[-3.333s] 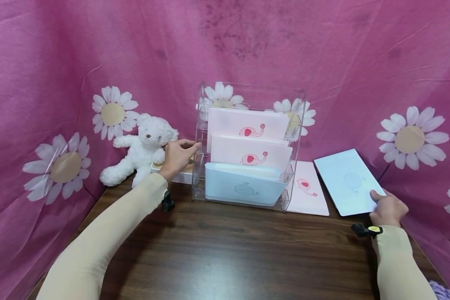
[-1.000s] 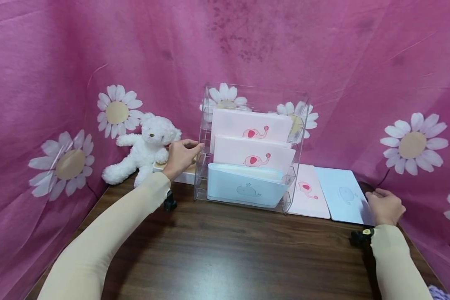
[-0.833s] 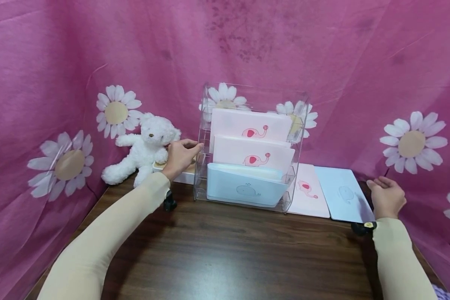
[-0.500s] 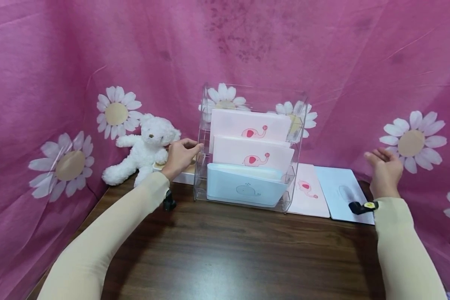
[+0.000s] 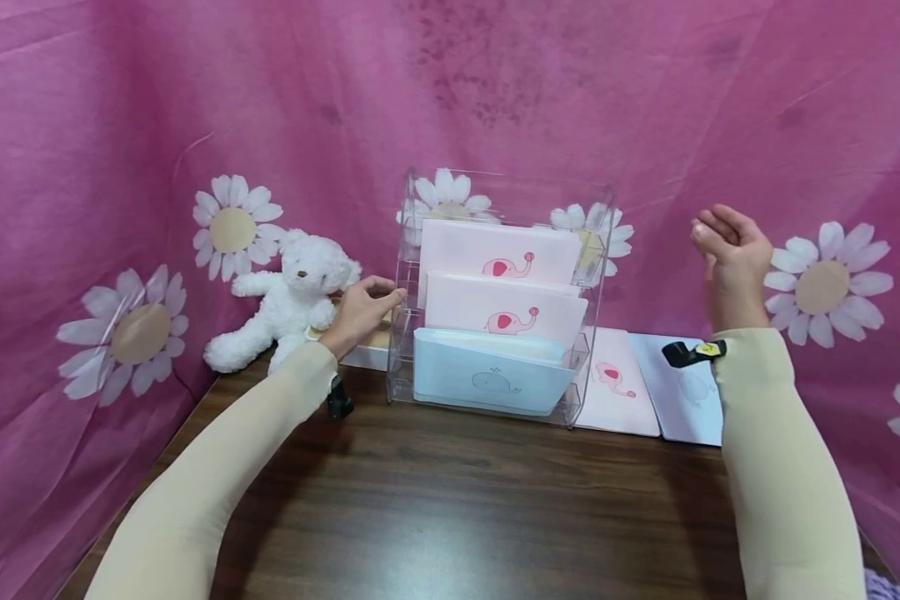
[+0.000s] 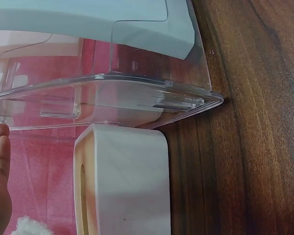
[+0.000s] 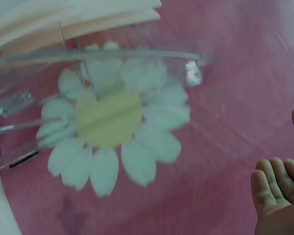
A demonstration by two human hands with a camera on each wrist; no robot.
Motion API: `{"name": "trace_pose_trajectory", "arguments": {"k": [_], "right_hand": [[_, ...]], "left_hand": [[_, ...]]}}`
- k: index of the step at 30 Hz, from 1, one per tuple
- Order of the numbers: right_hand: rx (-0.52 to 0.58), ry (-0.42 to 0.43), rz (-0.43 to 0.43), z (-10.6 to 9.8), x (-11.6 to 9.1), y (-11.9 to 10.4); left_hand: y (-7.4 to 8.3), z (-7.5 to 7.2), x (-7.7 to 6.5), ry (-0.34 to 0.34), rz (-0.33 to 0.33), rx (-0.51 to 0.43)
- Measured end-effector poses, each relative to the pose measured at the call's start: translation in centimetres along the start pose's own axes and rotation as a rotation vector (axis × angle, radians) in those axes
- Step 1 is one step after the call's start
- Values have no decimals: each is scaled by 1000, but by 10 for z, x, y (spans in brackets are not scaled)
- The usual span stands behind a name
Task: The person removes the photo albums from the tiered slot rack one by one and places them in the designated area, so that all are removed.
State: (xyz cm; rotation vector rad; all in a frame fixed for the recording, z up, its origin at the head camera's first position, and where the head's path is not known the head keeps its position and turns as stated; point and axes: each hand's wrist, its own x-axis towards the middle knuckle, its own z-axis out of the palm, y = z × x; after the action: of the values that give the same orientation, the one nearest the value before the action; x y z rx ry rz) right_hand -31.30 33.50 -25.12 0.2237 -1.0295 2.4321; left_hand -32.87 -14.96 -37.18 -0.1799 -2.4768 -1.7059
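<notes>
A clear tiered acrylic rack point(image 5: 606, 250) stands on the table, with pink elephant booklets point(image 5: 450, 312) in its upper tiers and blue whale booklets point(image 5: 450, 383) in the front one. My left hand point(image 5: 363, 308) touches the rack's left side with its fingertips; in the left wrist view straight fingers point(image 6: 2, 156) reach the clear side panel. Raised right of the rack, my right hand point(image 5: 741, 262) holds nothing and its fingers are loosely bent. Below it a blue whale booklet point(image 5: 678, 412) lies flat beside a pink elephant booklet point(image 5: 618, 404), partly hidden by my right sleeve.
A white teddy bear point(image 5: 288, 300) sits at the back left. Between it and the rack is a white box with a wooden-looking top point(image 5: 367, 357). A pink cloth with daisies point(image 5: 510, 100) hangs behind the dark wooden table point(image 5: 450, 508).
My right hand laid the blue whale booklet flat beside the pink one and let go of it. It then rose and moved left towards the rack. My left hand has stayed at the rack.
</notes>
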Motion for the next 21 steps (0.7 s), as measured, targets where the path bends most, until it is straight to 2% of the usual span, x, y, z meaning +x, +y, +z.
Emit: {"name": "trace_pose_trajectory", "arguments": {"k": [6, 14, 21], "right_hand": [[-142, -193, -24, 27, -8, 18], [-519, -378, -59, 46, -13, 40], [-671, -497, 14, 60, -14, 51]], "left_hand": [[-1, 0, -2, 17, -16, 3], [-3, 2, -4, 31, -24, 30], [-1, 3, -2, 41, -9, 16]]}}
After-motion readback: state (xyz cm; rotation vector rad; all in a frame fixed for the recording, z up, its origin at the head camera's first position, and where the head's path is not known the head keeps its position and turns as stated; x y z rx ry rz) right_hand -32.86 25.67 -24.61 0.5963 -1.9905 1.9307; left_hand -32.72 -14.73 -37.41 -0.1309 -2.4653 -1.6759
